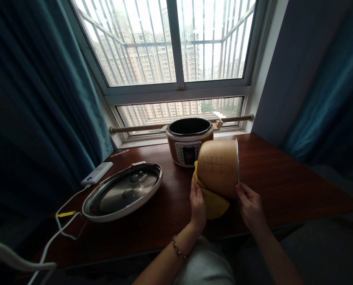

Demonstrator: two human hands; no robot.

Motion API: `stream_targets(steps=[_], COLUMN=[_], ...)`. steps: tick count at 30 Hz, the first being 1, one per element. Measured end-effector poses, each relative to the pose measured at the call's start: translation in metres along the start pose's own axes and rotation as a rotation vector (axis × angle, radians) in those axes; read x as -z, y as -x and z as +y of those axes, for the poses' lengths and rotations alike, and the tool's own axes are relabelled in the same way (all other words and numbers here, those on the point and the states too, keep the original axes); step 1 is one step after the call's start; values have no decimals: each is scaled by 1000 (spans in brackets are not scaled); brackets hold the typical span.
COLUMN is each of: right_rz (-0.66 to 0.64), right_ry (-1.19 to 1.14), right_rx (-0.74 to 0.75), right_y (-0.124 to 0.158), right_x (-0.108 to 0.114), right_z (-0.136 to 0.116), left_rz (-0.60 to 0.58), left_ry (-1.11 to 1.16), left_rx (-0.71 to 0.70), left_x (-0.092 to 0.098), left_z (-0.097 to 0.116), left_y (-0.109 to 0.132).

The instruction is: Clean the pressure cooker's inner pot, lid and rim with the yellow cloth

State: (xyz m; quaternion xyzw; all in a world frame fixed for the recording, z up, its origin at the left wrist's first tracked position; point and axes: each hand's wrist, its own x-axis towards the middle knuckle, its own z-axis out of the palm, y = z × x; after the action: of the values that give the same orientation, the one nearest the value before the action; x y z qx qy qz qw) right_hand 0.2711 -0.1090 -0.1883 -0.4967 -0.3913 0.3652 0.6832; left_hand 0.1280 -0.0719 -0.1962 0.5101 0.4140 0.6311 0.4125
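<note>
A gold inner pot [218, 168] with measuring marks is tipped on its side above the table, its mouth facing right. With a yellow cloth [215, 204] under its fingers, my left hand [198, 202] presses against the pot's base; part of the cloth hangs below. My right hand [250, 204] pinches the pot's rim at the lower right. Just behind stands the electric pressure cooker [175, 148], lidless, its dark cavity showing. The cooker's round lid [90, 211] lies at the left with its shiny inner side up.
A white power strip [97, 173] with a white cable [66, 231] lies at the table's left. The dark wooden table [271, 166] reaches to a barred window [149, 47]. Blue curtains [54, 79] hang at both sides, and a rod [137, 128] runs along the sill.
</note>
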Motion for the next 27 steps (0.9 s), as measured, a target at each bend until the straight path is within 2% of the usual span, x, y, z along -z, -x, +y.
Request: stream_targets(steps=[4, 8, 12, 14, 15, 17, 20, 22, 23, 27], right_rz=[-2, -58, -71, -69, -70, -79, -94, -90, -85, -74], right_ry=[-106, -223, -270, -306, -324, -342, -345, -353, -357, -360], right_rx=[-49, -101, -141, -158, -165, -176, -182, -184, -183, -185], right_y=[2, 6, 6, 6, 5, 4, 2, 2, 2, -1], right_x=[-3, -12, -21, -24, -26, -28, -31, -32, -32, -30], right_z=[-17, -36, -47, -49, -50, -52, -54, -55, -55, -55], left_rz=[9, -72, -326, -466, -493, -411, -151, -113, -161, -545], left_ry=[-147, -437, -771, -841, -855, -846, -761, -737, -751, -838], left_rx=[-140, -409, -669, -768, -785, -741, -587, -570, -601, -804], left_x=[1, 2, 0, -1, -1, 0, 3, 5, 6, 6], left_z=[11, 20, 32, 35, 34, 29, 18, 16, 17, 28], left_y=[6, 12, 18, 18, 17, 14, 8, 7, 8, 13])
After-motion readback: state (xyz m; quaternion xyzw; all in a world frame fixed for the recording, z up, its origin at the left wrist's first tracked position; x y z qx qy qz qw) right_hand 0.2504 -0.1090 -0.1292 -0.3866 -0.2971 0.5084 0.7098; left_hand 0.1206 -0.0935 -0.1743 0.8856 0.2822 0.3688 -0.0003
